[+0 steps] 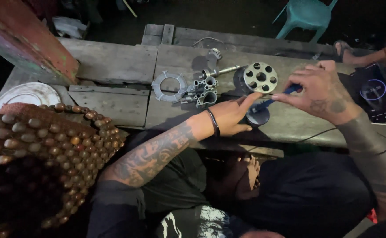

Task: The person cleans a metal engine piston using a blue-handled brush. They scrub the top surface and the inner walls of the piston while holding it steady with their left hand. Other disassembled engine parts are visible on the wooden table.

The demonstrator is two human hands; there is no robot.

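My left hand [230,115] rests on the wooden bench [113,61], index finger stretched up against a round metal part with several holes [259,78]. It steadies a small dark round piece [258,116] near the bench's front edge. My right hand [321,91] pinches a blue-handled tool [276,98] whose tip reaches down to that dark piece. Left of the holed part lie a grey carburetor body [204,88] and a flat metal ring gasket [169,86].
A phone with a lit screen [374,93] lies at the right, a cable running from it. A beaded seat cover [43,150] fills the lower left, beside a white round plate [25,94]. A teal plastic chair [305,15] and another person's foot [349,55] sit beyond the bench.
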